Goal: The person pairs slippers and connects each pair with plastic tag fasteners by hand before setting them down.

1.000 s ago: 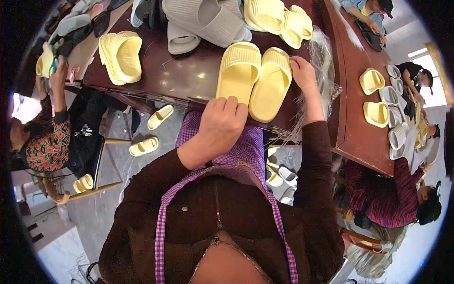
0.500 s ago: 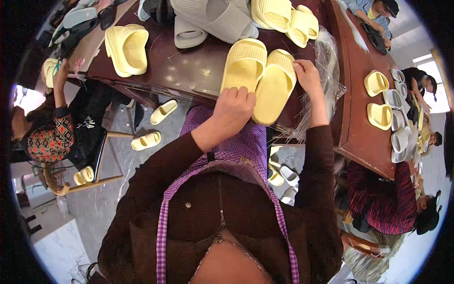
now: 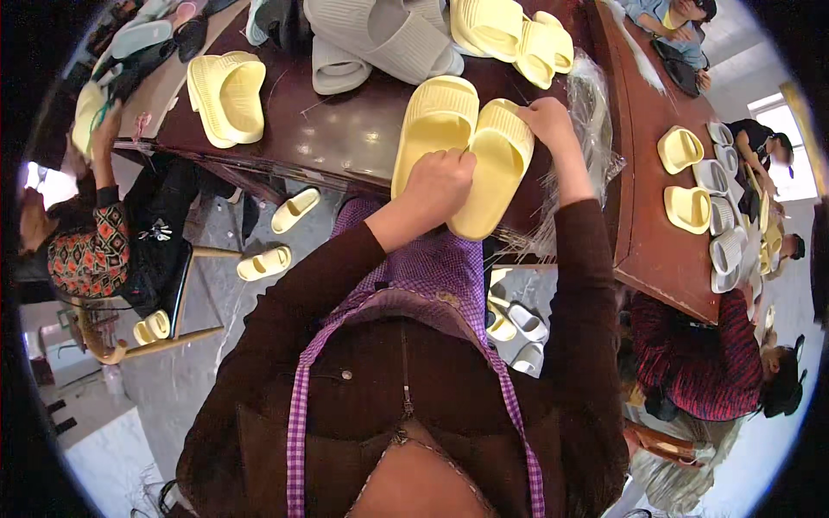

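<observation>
Two pale yellow slippers, a left one [image 3: 421, 129] and a right one [image 3: 492, 181], lie side by side, soles down, at the near edge of the dark red table [image 3: 337, 147]. My left hand [image 3: 439, 183] is closed in a fist over their inner edges, where they meet. A small dark tip shows by its thumb; what the fingers hold is hidden. My right hand [image 3: 551, 123] is pinched against the outer upper edge of the right slipper's strap. Anything between those fingers is too small to make out.
Grey slippers [image 3: 380, 43] and more yellow slippers [image 3: 492, 26] are piled at the back. A yellow pair [image 3: 226, 99] stands at the left. Clear plastic strands [image 3: 591, 129] lie by my right hand. People work at neighbouring tables, including a person [image 3: 86, 250] at the left.
My left hand has shifted slightly right, toward the seam between the slippers. My right hand has moved a little left and up on the strap edge. The right slipper has shifted slightly left.
</observation>
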A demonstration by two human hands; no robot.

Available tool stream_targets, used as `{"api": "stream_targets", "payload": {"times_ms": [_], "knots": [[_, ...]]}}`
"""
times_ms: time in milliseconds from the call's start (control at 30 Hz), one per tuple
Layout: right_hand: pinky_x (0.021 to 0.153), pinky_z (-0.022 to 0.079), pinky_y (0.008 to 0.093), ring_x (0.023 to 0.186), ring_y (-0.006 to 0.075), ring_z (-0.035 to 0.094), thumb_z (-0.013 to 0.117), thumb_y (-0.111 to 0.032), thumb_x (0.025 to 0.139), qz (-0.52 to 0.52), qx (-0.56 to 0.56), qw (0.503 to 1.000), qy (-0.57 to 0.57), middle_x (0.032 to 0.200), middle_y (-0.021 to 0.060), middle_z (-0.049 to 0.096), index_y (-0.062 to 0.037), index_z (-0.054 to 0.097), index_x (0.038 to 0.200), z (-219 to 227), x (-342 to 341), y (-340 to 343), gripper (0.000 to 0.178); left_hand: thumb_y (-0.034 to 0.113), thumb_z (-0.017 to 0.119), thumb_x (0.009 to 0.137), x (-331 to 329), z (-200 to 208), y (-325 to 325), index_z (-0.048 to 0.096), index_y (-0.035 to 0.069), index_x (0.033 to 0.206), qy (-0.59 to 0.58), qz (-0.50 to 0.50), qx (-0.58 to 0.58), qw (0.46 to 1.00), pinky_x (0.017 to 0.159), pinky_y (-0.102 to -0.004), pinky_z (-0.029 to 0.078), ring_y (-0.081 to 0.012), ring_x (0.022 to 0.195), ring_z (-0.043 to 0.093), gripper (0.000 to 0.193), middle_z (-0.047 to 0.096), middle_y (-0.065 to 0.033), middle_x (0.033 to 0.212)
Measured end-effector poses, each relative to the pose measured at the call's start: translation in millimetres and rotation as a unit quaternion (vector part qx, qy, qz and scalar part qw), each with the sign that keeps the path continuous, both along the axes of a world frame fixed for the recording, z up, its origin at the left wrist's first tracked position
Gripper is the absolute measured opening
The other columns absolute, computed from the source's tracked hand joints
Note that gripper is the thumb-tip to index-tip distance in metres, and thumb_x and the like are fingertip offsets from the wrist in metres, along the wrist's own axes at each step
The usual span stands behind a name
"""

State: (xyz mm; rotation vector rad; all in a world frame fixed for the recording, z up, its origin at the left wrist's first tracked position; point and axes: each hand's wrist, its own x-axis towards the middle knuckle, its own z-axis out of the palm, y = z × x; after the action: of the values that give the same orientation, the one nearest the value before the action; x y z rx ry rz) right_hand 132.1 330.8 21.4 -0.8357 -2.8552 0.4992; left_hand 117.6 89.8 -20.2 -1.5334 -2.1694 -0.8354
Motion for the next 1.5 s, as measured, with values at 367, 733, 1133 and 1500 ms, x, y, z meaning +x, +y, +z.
{"api": "stream_targets", "payload": {"times_ms": [367,733,1133,1500], "knots": [[0.064,0.048,0.0406,0.074,0.0369,0.061,0.061,-0.030,0.072,0.114,0.094,0.988,-0.052,0.078,0.0236,0.062,0.0024,0.065,0.080,-21.8,-29.6,29.3,0.033,0.007,0.056,0.070,-8.8,0.7,3.4,0.051,0.002,0.073,-0.070,-0.054,0.053,0.995,0.056,-0.0393,0.048,-0.0304,0.061,0.058,0.007,0.057,-0.0142,0.069],[0.061,0.046,0.0403,0.064,0.0319,0.061,0.056,-0.023,0.078,0.042,0.077,0.978,0.187,0.066,0.0174,0.061,0.0007,0.061,0.075,-7.4,-0.9,11.4,0.024,0.011,0.059,0.076,26.1,26.6,-14.4,0.052,0.003,0.076,-0.191,-0.137,0.047,0.971,0.059,-0.0398,0.047,-0.0317,0.065,0.057,0.011,0.055,-0.0111,0.071],[0.057,0.046,0.0324,0.059,0.0208,0.059,0.055,-0.015,0.081,0.051,-0.026,0.971,0.231,0.066,0.0123,0.060,0.0009,0.060,0.082,-6.8,0.7,-0.8,0.017,0.006,0.053,0.078,-47.9,5.4,-10.3,0.051,0.002,0.079,-0.096,-0.175,0.001,0.980,0.067,-0.0393,0.045,-0.0323,0.075,0.055,0.005,0.053,-0.0145,0.077],[0.066,0.045,0.0245,0.070,0.0094,0.056,0.058,-0.006,0.081,0.139,-0.304,0.911,0.241,0.077,0.0006,0.062,-0.0018,0.062,0.088,-7.8,-48.8,-18.9,0.010,0.006,0.050,0.075,-62.7,-4.9,5.4,0.051,-0.002,0.083,-0.043,-0.138,0.022,0.989,0.071,-0.0381,0.046,-0.0310,0.080,0.058,0.011,0.055,-0.0151,0.083]]}}
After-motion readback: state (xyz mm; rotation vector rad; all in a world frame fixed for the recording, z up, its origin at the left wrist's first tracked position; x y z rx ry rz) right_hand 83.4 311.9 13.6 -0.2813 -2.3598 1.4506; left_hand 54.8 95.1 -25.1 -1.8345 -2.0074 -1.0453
